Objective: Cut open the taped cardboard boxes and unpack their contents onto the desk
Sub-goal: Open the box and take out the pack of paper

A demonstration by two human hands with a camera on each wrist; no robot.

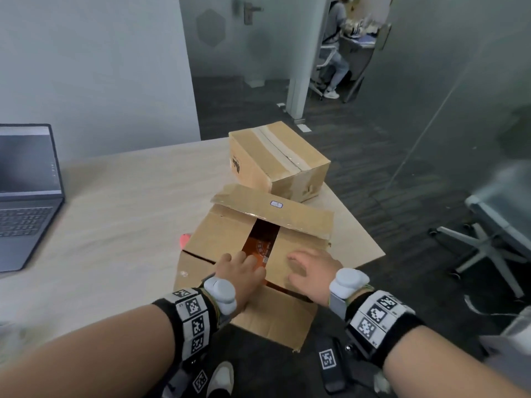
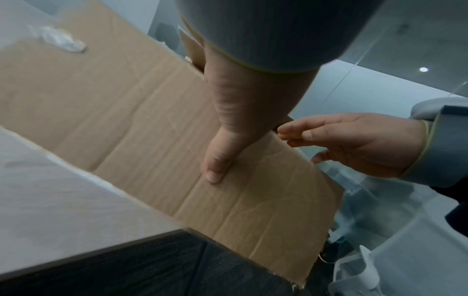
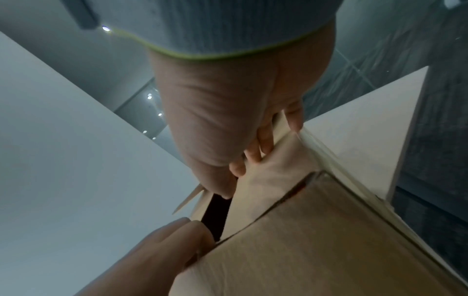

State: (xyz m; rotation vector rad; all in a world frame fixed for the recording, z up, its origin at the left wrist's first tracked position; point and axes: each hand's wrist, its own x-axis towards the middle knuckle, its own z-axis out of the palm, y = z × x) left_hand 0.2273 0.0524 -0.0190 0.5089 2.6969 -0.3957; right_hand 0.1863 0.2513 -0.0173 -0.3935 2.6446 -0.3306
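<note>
The near cardboard box (image 1: 227, 234) stands at the desk's front edge with its outer flaps folded out. Its two inner flaps lie nearly flat, with a dark gap between them that shows something orange (image 1: 258, 248). My left hand (image 1: 241, 271) reaches over the front edge, fingertips at the gap (image 3: 177, 234), while its thumb (image 2: 215, 170) presses on the near outer flap (image 2: 152, 120). My right hand (image 1: 310, 268) rests spread on the right inner flap (image 3: 268, 180). A second box (image 1: 275, 159), sealed with tape, stands behind.
An open laptop (image 1: 26, 196) sits at the desk's left. Something small and red (image 1: 184, 239) pokes out beside the near box's left side. An office chair (image 1: 494, 239) stands right of the desk. A person sits in the room beyond the glass.
</note>
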